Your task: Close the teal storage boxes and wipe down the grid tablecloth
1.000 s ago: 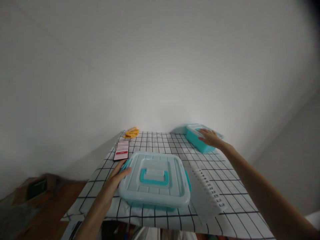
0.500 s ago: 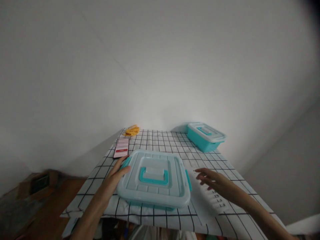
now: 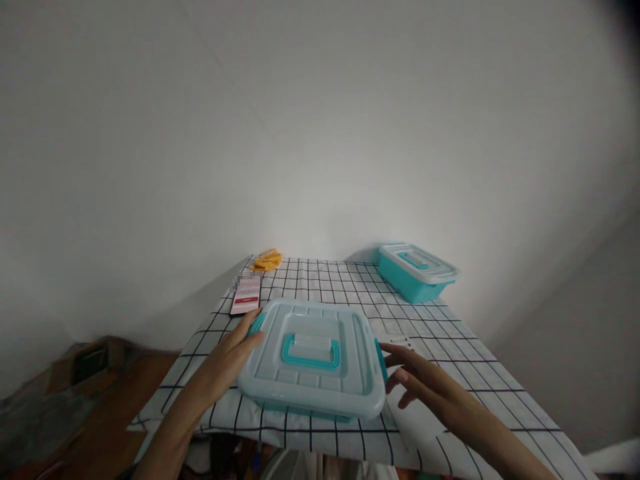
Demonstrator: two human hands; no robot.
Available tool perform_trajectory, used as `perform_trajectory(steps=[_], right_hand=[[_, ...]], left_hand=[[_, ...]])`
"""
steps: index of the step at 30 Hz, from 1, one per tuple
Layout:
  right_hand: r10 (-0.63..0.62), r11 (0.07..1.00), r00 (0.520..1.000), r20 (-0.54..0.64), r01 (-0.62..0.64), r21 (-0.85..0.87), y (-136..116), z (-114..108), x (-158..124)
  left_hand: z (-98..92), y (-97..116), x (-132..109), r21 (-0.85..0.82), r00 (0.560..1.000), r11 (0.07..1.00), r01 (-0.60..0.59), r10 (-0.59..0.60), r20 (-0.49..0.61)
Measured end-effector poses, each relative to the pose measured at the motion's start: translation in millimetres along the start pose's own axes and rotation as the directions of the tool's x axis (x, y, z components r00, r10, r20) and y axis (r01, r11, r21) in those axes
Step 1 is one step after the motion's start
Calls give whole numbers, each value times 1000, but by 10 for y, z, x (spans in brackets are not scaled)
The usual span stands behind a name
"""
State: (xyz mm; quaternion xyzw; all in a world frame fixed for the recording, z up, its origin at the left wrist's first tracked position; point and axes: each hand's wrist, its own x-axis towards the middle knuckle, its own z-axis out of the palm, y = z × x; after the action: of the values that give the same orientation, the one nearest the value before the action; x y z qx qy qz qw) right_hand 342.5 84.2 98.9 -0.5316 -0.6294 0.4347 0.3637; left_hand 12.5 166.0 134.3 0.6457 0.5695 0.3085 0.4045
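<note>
A large pale-blue lidded box [image 3: 313, 360] with a teal handle and teal side clips sits at the near edge of a table under a black-and-white checked cloth [image 3: 440, 347]. My left hand [image 3: 230, 357] rests against the box's left side by its clip, fingers stretched out. My right hand [image 3: 420, 383] reaches the box's right side, fingers apart and just at the right clip, holding nothing. A smaller teal box with a pale lid [image 3: 416, 270] stands at the far right of the table.
A phone [image 3: 246, 295] with a red-and-white screen lies at the far left of the cloth. Something yellow [image 3: 267, 261] lies behind it against the white wall. A clear sheet [image 3: 425, 427] lies under my right hand. Brown floor [image 3: 90, 413] shows at lower left.
My right hand left the small teal box at the far right and came back to the right side of the large box. My left hand stayed at the box's left side.
</note>
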Motion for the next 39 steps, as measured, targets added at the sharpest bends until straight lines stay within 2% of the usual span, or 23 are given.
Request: perform_trajectory(steps=[3,7,12,16,19,25,29,32,36,39], right_hand=[[37,992,999,-3,-36,123,-95,156,98],[58,987,997,-49,-50,154,-154,234,174],[54,984,989,-137,-29,176,-211,235,167],[146,919,987,-65,-111,378,-161,202,207],[154,868,988,25,-147,475,-134,178,265],[135,836,972,190,-215,505,-130,105,346],[145,835,966,216,-237,497,-106,74,358],[145,832,962,231,-245,498,-108,68,357],[156,831,962,222,-249,497,-134,79,342],[170,834,964,205,-252,491,-161,89,323]], left_hand=[[-57,11,-25,2,997,1000,3,-3,73],[-76,64,-83,-71,992,997,37,-28,124],[-18,63,-83,-98,997,995,30,-23,70],[-11,-18,-38,-90,995,996,15,-6,99],[-38,-46,-27,-83,993,997,3,8,121],[-41,-105,-25,-164,989,986,30,-6,149],[18,-326,144,-243,997,970,-17,36,73],[41,-422,221,-265,995,963,-58,78,63],[58,-274,79,-307,996,951,-44,64,56],[72,-124,-47,-373,996,928,24,8,84]])
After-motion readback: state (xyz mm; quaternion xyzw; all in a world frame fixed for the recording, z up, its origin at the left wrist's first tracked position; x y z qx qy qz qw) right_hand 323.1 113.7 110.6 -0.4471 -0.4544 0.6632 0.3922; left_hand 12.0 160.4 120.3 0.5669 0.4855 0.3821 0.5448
